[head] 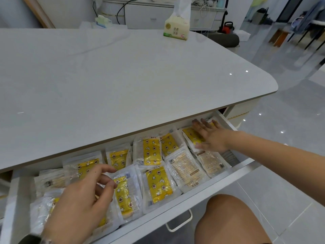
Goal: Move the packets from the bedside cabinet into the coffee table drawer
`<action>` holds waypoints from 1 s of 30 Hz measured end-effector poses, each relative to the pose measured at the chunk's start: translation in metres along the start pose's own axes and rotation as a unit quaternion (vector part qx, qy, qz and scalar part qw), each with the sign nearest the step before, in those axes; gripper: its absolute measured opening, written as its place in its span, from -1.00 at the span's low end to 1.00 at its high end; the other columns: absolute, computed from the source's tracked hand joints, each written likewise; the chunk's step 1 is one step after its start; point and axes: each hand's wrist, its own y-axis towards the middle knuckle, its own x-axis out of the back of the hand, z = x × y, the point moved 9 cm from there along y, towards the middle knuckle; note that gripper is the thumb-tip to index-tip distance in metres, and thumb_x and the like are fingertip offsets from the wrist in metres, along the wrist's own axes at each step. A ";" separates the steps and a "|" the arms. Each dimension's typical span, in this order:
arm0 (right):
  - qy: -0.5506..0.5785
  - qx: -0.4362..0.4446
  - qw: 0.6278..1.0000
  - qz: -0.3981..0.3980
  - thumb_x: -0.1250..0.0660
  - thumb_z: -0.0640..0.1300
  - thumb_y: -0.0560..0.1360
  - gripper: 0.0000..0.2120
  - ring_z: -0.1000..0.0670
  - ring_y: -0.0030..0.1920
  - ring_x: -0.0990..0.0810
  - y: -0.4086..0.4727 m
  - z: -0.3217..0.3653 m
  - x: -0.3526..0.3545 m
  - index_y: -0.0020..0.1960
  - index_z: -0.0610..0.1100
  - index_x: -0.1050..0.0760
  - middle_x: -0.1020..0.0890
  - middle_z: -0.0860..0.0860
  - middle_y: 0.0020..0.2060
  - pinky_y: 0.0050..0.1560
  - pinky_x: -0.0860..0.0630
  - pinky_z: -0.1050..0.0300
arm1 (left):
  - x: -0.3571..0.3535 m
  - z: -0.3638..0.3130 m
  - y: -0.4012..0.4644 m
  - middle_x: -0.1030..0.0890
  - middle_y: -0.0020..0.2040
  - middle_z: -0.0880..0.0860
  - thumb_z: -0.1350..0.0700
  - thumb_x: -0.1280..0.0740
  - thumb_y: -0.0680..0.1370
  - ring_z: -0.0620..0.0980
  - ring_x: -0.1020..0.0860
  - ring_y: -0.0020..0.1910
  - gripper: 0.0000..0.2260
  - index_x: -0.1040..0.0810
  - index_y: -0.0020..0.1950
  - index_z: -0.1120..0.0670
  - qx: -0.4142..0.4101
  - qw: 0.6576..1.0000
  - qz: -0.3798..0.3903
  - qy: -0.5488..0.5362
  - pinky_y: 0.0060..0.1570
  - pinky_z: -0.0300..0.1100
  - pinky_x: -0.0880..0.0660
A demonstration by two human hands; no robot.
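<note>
Right hand flat on packets, left hand hovering with curled fingers

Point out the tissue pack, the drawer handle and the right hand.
tissue pack [176, 28], head view, on its printed front face.
drawer handle [179, 224], head view, on its white loop.
right hand [210, 136], head view, on its back.

Clear packets with yellow star-print panels — flat, overlapping, some face-down — across the open white drawer.
</note>
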 end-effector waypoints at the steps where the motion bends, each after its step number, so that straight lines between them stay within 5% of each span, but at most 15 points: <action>1: 0.023 -0.005 0.999 -0.025 0.07 0.28 0.58 -0.24 -0.06 0.53 0.29 -0.013 0.003 0.012 0.55 -0.10 0.34 0.27 -0.06 0.54 0.52 0.25 -0.13 | 0.000 -0.001 0.000 -0.60 -0.20 -0.31 0.13 -0.31 0.51 -0.21 -0.60 -0.39 -0.80 -0.47 -0.03 -0.20 -0.005 1.000 0.006 0.005 -0.30 -0.11 -0.57; 3: 0.101 0.012 0.987 -0.125 0.01 0.24 0.58 -0.36 -0.03 0.55 -0.02 -0.060 0.022 0.042 0.55 -0.09 -0.12 -0.09 0.00 0.54 0.53 -0.01 -0.06 | -0.001 -0.005 0.000 -0.58 -0.17 -0.34 0.08 -0.30 0.52 -0.21 -0.61 -0.34 -0.85 -0.48 -0.05 -0.20 -0.021 0.999 0.025 0.019 -0.29 -0.17 -0.57; 4: 0.158 0.027 0.963 -0.215 -0.08 0.24 0.56 -0.48 0.07 0.41 -0.36 -0.090 0.033 0.058 0.36 -0.04 -0.46 -0.43 0.10 0.39 0.42 -0.29 0.07 | -0.002 -0.007 0.000 -0.57 -0.16 -0.37 0.05 -0.30 0.52 -0.22 -0.60 -0.32 -0.88 -0.49 -0.06 -0.20 -0.029 0.998 0.039 0.027 -0.29 -0.23 -0.55; 5: 0.229 0.041 0.924 -0.303 -0.18 0.25 0.53 -0.60 0.22 0.04 -0.58 -0.126 0.043 0.071 0.01 0.01 -0.65 -0.66 0.23 0.02 0.11 -0.49 0.26 | -0.003 -0.008 -0.001 -0.56 -0.16 -0.38 0.02 -0.30 0.53 -0.22 -0.59 -0.31 -0.91 -0.49 -0.09 -0.19 -0.035 0.997 0.054 0.036 -0.30 -0.28 -0.53; 6: 0.297 0.038 0.894 -0.332 -0.27 0.29 0.47 -0.58 0.22 -0.29 -0.58 -0.157 0.052 0.073 -0.32 0.01 -0.63 -0.64 0.23 -0.36 -0.21 -0.47 0.38 | -0.005 -0.007 -0.001 -0.56 -0.17 -0.38 -0.02 -0.29 0.52 -0.22 -0.58 -0.30 -0.95 -0.50 -0.11 -0.19 -0.038 0.996 0.070 0.050 -0.31 -0.29 -0.51; 7: 0.340 0.029 0.889 -0.305 -0.30 0.38 0.39 -0.47 0.16 -0.45 -0.52 -0.174 0.066 0.068 -0.47 -0.05 -0.55 -0.56 0.15 -0.53 -0.37 -0.41 0.39 | -0.005 -0.006 -0.001 -0.56 -0.18 -0.37 -0.07 -0.29 0.52 -0.22 -0.57 -0.31 -0.95 -0.50 -0.15 -0.19 -0.040 0.993 0.087 0.070 -0.31 -0.30 -0.50; 10: 0.349 0.039 0.933 -0.075 -0.19 0.63 0.14 -0.46 0.20 -0.25 -0.59 -0.175 0.127 0.014 -0.35 0.20 -0.60 -0.62 0.22 -0.36 -0.20 -0.48 0.40 | -0.006 0.001 0.001 -0.58 -0.29 -0.28 -0.17 -0.30 0.49 -0.20 -0.51 -0.40 -0.83 -0.56 -0.22 -0.14 -0.023 0.986 0.143 0.081 -0.37 -0.34 -0.43; 12: 0.304 0.050 0.948 -0.078 -0.09 0.65 0.16 -0.64 0.28 -0.11 -0.57 -0.165 0.146 0.005 -0.22 0.55 -0.48 -0.60 0.39 -0.21 -0.03 -0.49 0.41 | 0.000 0.004 0.003 -0.59 -0.34 -0.18 -0.14 -0.33 0.48 -0.19 -0.48 -0.44 -0.82 -0.58 -0.25 -0.09 0.006 0.988 0.151 0.027 -0.39 -0.37 -0.39; 14: 0.295 0.028 0.947 -0.122 -0.06 0.59 0.25 -0.79 0.31 -0.08 -0.53 -0.160 0.152 0.017 -0.18 0.66 -0.38 -0.59 0.43 -0.17 0.00 -0.47 0.42 | 0.014 0.003 0.006 -0.60 -0.32 -0.19 -0.15 -0.33 0.47 -0.19 -0.50 -0.42 -0.83 -0.59 -0.24 -0.10 0.009 0.993 0.112 0.021 -0.37 -0.33 -0.44; 18: 0.368 -0.048 0.917 -0.147 -0.28 0.34 0.42 -0.89 0.34 -0.25 -0.51 -0.149 0.159 0.018 -0.27 0.50 -0.52 -0.61 0.30 -0.29 -0.22 -0.41 0.54 | 0.061 -0.001 0.006 -0.54 -0.35 -0.32 -0.27 -0.19 0.48 -0.21 -0.49 -0.42 -0.69 -0.49 -0.32 -0.12 -0.019 0.981 -0.020 0.193 -0.42 -0.27 -0.40; 21: 0.457 -0.060 0.868 -0.185 -0.48 0.07 0.38 -0.59 0.22 -0.21 -0.63 -0.127 0.164 -0.001 -0.51 0.46 -0.44 -0.62 0.36 -0.32 -0.15 -0.55 0.28 | 0.090 0.002 -0.003 -0.48 -0.51 -0.11 -0.30 -0.13 0.49 -0.18 -0.43 -0.50 -0.58 -0.48 -0.40 -0.04 -0.017 0.965 -0.089 0.248 -0.48 -0.23 -0.36; 27: 0.524 -0.032 0.824 -0.211 -0.28 -0.03 0.55 -0.59 0.12 -0.11 -0.65 -0.074 0.176 0.003 -0.43 0.28 -0.54 -0.67 0.25 -0.29 -0.04 -0.52 0.13 | 0.117 0.021 -0.037 -0.46 -0.47 -0.13 -0.36 -0.05 0.47 -0.14 -0.41 -0.56 -0.56 -0.41 -0.41 -0.09 -0.038 0.958 -0.123 0.257 -0.58 -0.17 -0.39; 30: 0.563 -0.030 0.804 -0.190 -0.14 0.09 0.59 -0.66 0.16 -0.04 -0.60 -0.053 0.184 0.010 -0.24 0.19 -0.61 -0.64 0.26 -0.20 -0.04 -0.44 0.21 | 0.115 0.028 -0.045 -0.54 -0.38 -0.29 -0.43 0.00 0.41 -0.27 -0.52 -0.40 -0.58 -0.50 -0.28 -0.21 -0.018 0.970 -0.088 0.228 -0.44 -0.24 -0.49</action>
